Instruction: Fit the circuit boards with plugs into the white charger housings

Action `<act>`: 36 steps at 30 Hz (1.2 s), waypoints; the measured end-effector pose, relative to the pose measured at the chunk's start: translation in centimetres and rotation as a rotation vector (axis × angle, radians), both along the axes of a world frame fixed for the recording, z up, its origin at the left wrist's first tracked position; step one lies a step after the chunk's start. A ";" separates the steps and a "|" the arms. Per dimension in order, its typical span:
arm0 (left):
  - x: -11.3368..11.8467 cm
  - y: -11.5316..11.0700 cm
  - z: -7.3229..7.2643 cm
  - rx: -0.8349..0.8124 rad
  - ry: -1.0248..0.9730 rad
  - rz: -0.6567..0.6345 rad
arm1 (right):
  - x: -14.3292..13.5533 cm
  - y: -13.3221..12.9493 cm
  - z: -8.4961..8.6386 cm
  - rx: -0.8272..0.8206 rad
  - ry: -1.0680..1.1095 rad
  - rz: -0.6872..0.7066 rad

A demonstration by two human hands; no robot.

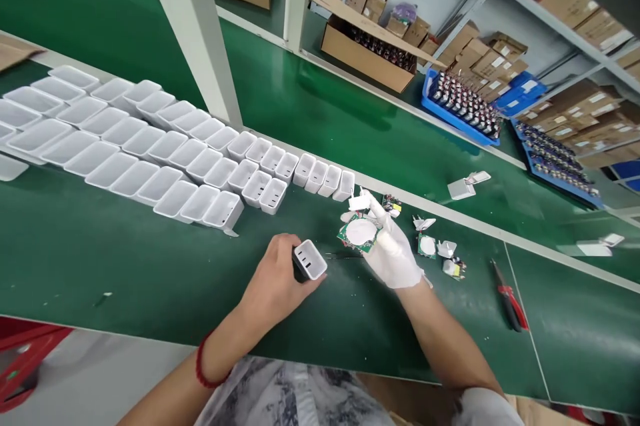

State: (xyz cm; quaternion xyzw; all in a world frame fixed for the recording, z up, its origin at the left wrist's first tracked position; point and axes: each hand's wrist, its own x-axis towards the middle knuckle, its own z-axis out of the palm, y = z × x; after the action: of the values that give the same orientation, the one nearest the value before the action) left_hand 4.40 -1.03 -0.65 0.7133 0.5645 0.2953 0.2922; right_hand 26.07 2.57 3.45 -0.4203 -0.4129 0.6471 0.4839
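My bare left hand [280, 276] is wrapped round a white plastic charger housing [311, 261], its hollow end up and dark slots showing inside. To the right, my right hand [393, 249], in a white glove, grips a green circuit board [361, 233] with a round white pad on it. A small white plug piece [359, 202] shows at the fingertips of that hand. Rows of similar open housings [165, 146] stand left of my hands. Right of the glove lie another circuit board [427, 245], white plug pieces [447, 249] and a component assembly [454, 269].
Red-handled pliers [510, 299] lie on the green bench [175, 273] at the right. A pale post [195, 33] rises behind the housings. Farther back are an open cardboard box [370, 46], blue trays [463, 109] of components, and shelves with boxes. A red stool [30, 353] stands lower left.
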 end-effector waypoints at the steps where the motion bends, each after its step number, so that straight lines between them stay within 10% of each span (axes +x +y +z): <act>1: 0.4 -0.3 -0.1 0.016 0.027 -0.005 | 0.0 -0.2 -0.1 -0.005 0.000 0.000; 10: -1.6 -0.4 0.1 -0.176 -0.136 -0.279 | -0.7 -1.8 -0.4 -0.014 -0.065 -0.010; 19: 0.1 -0.5 1.5 -0.190 -0.526 -0.057 | -1.8 -3.8 2.0 0.110 -0.116 -0.076; 26: 0.6 0.2 3.6 -0.114 -0.473 -0.319 | -2.0 -5.0 2.3 0.342 -0.164 0.046; 36: 0.9 0.5 2.7 -0.176 -0.618 -0.407 | -1.1 -4.7 1.8 0.543 -0.296 0.126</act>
State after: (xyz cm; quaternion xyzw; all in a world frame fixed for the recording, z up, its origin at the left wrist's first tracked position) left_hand 5.28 -0.52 2.02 0.6603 0.3198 0.3827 0.5615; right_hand 24.94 -2.11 5.27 -0.3389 -0.6618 0.4735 0.4723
